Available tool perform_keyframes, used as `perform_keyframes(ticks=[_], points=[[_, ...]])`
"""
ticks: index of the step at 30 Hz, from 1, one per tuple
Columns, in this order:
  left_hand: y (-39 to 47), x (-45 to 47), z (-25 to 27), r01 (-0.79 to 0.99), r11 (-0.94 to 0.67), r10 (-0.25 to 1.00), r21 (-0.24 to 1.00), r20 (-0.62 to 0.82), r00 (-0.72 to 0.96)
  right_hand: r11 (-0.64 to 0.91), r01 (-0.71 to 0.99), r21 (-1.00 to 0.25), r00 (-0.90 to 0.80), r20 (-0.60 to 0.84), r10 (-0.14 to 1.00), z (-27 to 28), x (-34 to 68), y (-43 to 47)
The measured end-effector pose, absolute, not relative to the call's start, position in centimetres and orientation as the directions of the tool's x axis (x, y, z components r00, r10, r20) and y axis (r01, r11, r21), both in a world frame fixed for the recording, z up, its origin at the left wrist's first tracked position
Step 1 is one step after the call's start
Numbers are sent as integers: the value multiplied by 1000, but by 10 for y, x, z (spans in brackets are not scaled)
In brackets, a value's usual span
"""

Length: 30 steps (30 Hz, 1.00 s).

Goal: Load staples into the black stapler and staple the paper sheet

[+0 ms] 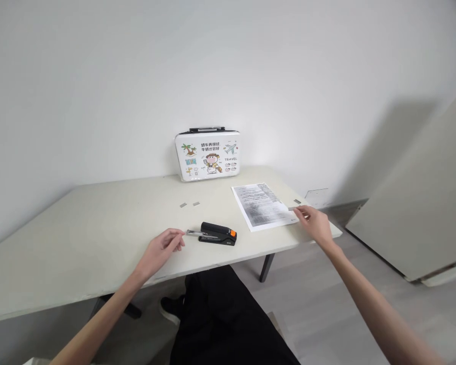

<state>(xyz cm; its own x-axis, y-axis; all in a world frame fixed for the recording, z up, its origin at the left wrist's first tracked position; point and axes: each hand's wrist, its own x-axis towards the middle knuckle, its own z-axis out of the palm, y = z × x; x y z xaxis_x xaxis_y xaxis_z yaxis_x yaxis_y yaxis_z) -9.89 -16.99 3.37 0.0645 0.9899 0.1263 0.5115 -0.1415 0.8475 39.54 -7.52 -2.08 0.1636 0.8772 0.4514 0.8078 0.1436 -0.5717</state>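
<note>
A black stapler (218,234) with an orange button lies on the table near its front edge. Its silver staple tray sticks out to the left, and the fingertips of my left hand (162,249) are closed at the tray's end. My right hand (313,223) is over the right edge of a printed sheet of paper (264,208), thumb and finger pinched together. A thin grey strip, which looks like a row of staples (292,208), shows at those fingertips. Just beyond them on the table lies another small staple strip (297,201).
Two short staple strips (190,204) lie on the white table (110,228), behind the stapler. A white cartoon-printed case (209,156) with a black handle stands against the wall. At right is a large pale cabinet-like panel (418,203) on the floor.
</note>
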Motion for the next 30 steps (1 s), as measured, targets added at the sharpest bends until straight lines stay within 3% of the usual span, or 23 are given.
perform_keyframes(ticks=[5,11,15,17,19,21,30], points=[[-164,-110,19,513,-150,988,845,143,54,-70,847,-526,305,374,876,-35,426,-43],[-167,-112,15,544,-154,986,825,167,27,-118,867,-484,336,393,856,-34,425,-54],[-168,-105,6,670,-121,960,732,257,-108,48,874,-484,187,426,885,-32,392,-92],[-166,-98,-3,758,-123,927,640,347,-142,239,842,-483,-11,428,904,-30,362,-116],[-162,-90,-13,832,-138,908,538,405,-111,503,713,-488,-289,449,845,-27,328,-137],[-158,-84,-23,872,-150,907,466,416,-67,609,638,-471,-409,464,786,-25,295,-151],[-163,-69,-24,862,-271,916,429,391,93,566,564,-601,-373,426,824,-38,220,-132]])
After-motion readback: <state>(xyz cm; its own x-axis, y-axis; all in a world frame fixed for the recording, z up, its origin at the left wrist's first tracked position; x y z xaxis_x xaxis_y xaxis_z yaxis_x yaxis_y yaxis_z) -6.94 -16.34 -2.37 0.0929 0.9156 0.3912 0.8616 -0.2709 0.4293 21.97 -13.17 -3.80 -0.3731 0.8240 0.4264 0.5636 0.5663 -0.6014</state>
